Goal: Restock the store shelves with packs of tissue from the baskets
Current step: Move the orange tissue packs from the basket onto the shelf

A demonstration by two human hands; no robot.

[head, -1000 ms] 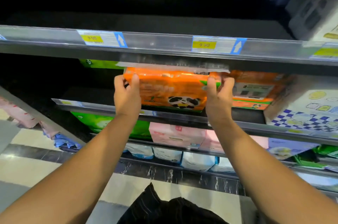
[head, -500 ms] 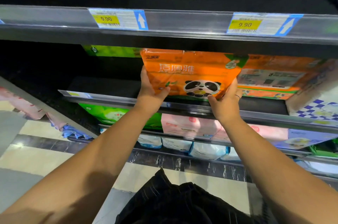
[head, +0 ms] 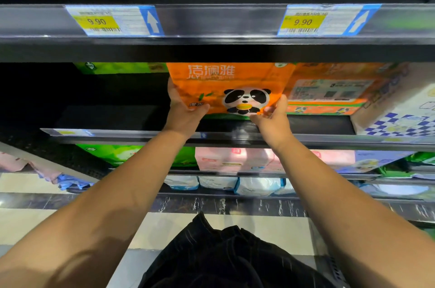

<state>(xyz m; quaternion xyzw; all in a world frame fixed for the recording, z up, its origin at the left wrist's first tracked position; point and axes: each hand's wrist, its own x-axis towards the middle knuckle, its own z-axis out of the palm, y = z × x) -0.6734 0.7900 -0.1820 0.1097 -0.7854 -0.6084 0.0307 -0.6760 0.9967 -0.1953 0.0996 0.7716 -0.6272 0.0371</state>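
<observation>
Head view: grey upper shelf rail overhangs pack tops. Below rail: second orange pack right, green pack left; orange panda-print plastic tissue pack between, printed face outward, long axis left-right. Left hand, right hand grip bottom corners.

Above me are the left price label and the right price label, each showing 9.90 on yellow beside a white arrow on blue that points up. Far right stands a checkered box in blue and white. Lower down I see green packs, pink packs just beside them, and white-and-blue packs beneath. Under me lie pale floor tiles, a dark marbled strip and my black garment.
</observation>
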